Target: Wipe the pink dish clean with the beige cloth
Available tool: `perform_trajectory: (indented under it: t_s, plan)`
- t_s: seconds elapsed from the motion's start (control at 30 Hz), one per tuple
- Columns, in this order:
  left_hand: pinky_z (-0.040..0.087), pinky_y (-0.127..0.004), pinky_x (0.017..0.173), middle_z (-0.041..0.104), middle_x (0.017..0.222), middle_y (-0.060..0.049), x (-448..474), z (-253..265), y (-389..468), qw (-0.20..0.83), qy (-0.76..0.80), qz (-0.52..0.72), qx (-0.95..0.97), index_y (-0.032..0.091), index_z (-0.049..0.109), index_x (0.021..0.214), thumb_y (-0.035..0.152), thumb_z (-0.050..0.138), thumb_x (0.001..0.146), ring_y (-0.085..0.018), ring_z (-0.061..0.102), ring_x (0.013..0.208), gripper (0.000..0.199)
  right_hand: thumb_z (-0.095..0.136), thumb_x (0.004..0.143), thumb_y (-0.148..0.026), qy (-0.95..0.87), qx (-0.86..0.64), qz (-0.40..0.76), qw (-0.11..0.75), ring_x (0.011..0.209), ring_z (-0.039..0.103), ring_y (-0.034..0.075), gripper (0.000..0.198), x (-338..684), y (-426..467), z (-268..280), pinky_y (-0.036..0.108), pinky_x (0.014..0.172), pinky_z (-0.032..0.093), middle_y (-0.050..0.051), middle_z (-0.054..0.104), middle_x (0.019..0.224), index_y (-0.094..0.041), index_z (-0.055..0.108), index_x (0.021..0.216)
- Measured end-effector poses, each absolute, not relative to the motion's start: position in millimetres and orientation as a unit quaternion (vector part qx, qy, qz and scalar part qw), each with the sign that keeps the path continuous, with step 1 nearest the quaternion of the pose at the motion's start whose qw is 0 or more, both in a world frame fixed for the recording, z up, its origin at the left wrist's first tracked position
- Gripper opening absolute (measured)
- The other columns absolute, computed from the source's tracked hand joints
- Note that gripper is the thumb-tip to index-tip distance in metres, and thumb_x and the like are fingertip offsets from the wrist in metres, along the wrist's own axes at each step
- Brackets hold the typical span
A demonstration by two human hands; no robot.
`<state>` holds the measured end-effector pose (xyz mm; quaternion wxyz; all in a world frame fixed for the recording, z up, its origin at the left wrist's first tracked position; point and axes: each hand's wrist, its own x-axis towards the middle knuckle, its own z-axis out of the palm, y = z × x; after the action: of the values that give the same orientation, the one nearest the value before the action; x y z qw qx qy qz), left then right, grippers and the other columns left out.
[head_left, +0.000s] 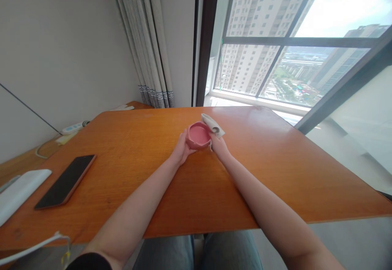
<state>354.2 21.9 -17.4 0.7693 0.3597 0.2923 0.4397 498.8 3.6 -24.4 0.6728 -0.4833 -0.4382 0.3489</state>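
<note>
A small pink bowl is tilted toward me above the wooden table, its hollow facing me. My left hand grips the bowl's left side, fingers wrapped around and under it. On the right side, my right hand is closed on a pale folded cloth that rests against the bowl's upper right rim. Part of the cloth hangs below my right fingers. The fingertips behind the bowl and cloth are hidden.
On the table at left lie a dark tablet-like device and a white object. A white cable crosses the near left corner. A power strip sits by the wall. The window stands beyond the far edge.
</note>
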Motion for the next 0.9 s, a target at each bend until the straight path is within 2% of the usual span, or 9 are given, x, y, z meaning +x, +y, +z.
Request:
perform_trajectory:
  t_s: [0.07,0.2,0.27,0.37,0.47,0.57,0.63,0.73,0.9]
  plan:
    - [0.055,-0.047,0.083,0.056,0.132,-0.01,357,-16,18,0.768,0.307,0.422,0.37,0.027,0.052,0.123,0.06,0.057,0.079,-0.029,0.056,0.116,0.055,0.062,0.071,-0.044,-0.442,-0.476,0.381,0.659,0.115,0.057,0.024,0.049,509,5,-17,0.039,0.103,0.043,0.004,0.066,0.117,-0.022,0.062,0.115]
    - [0.054,-0.043,0.084,0.056,0.131,-0.01,360,-17,19,0.753,0.308,0.462,0.353,0.025,0.054,0.121,0.059,0.055,0.081,-0.029,0.055,0.117,0.052,0.061,0.072,-0.059,-0.39,-0.537,0.442,0.603,0.087,0.067,0.024,0.049,499,-2,-17,0.035,0.081,0.054,0.004,0.071,0.082,-0.019,0.066,0.102]
    - [0.054,-0.041,0.086,0.057,0.129,-0.01,360,-18,23,0.75,0.28,0.502,0.326,0.024,0.052,0.12,0.059,0.055,0.082,-0.026,0.058,0.114,0.052,0.059,0.073,-0.063,-0.363,-0.558,0.442,0.601,0.086,0.067,0.022,0.051,483,-7,-22,0.032,0.077,0.054,0.004,0.07,0.076,-0.019,0.066,0.098]
    - [0.052,-0.039,0.088,0.059,0.125,-0.008,359,-21,26,0.739,0.26,0.529,0.327,0.026,0.048,0.121,0.047,0.069,0.076,-0.022,0.061,0.107,0.054,0.062,0.073,-0.058,-0.335,-0.569,0.407,0.631,0.098,0.065,0.021,0.047,465,-12,-26,0.029,0.082,0.053,0.005,0.071,0.087,-0.02,0.065,0.101]
    - [0.049,-0.034,0.092,0.058,0.127,-0.004,356,-21,26,0.744,0.263,0.492,0.367,0.031,0.047,0.122,0.03,0.08,0.067,-0.018,0.06,0.109,0.064,0.06,0.075,-0.051,-0.315,-0.556,0.37,0.675,0.106,0.063,0.023,0.048,470,-11,-21,0.033,0.09,0.051,0.005,0.07,0.104,-0.019,0.063,0.11]
    - [0.051,-0.034,0.088,0.058,0.127,-0.005,353,-18,24,0.768,0.258,0.434,0.394,0.03,0.054,0.119,0.043,0.071,0.074,-0.021,0.058,0.111,0.05,0.061,0.075,-0.046,-0.387,-0.479,0.357,0.703,0.116,0.057,0.023,0.047,491,-8,-9,0.037,0.101,0.045,0.004,0.065,0.121,-0.021,0.062,0.116]
    - [0.053,-0.036,0.081,0.062,0.12,-0.007,351,-15,24,0.769,0.278,0.406,0.409,0.026,0.058,0.116,0.052,0.065,0.076,-0.025,0.06,0.107,0.048,0.062,0.075,-0.045,-0.437,-0.447,0.384,0.679,0.118,0.056,0.024,0.045,503,-6,-2,0.039,0.104,0.043,0.004,0.065,0.121,-0.021,0.064,0.114]
    - [0.055,-0.034,0.076,0.065,0.113,-0.007,350,-13,25,0.745,0.312,0.423,0.411,0.023,0.059,0.114,0.048,0.065,0.076,-0.024,0.061,0.101,0.046,0.062,0.076,-0.049,-0.441,-0.46,0.432,0.637,0.113,0.06,0.026,0.047,506,-5,0,0.043,0.101,0.046,0.004,0.068,0.115,-0.021,0.065,0.113]
    - [0.054,-0.034,0.081,0.061,0.118,-0.007,357,-16,25,0.742,0.281,0.5,0.347,0.022,0.054,0.115,0.043,0.061,0.08,-0.02,0.06,0.104,0.042,0.057,0.079,-0.056,-0.372,-0.522,0.378,0.668,0.108,0.062,0.022,0.05,477,-10,-15,0.035,0.093,0.052,0.005,0.068,0.112,-0.021,0.062,0.114]
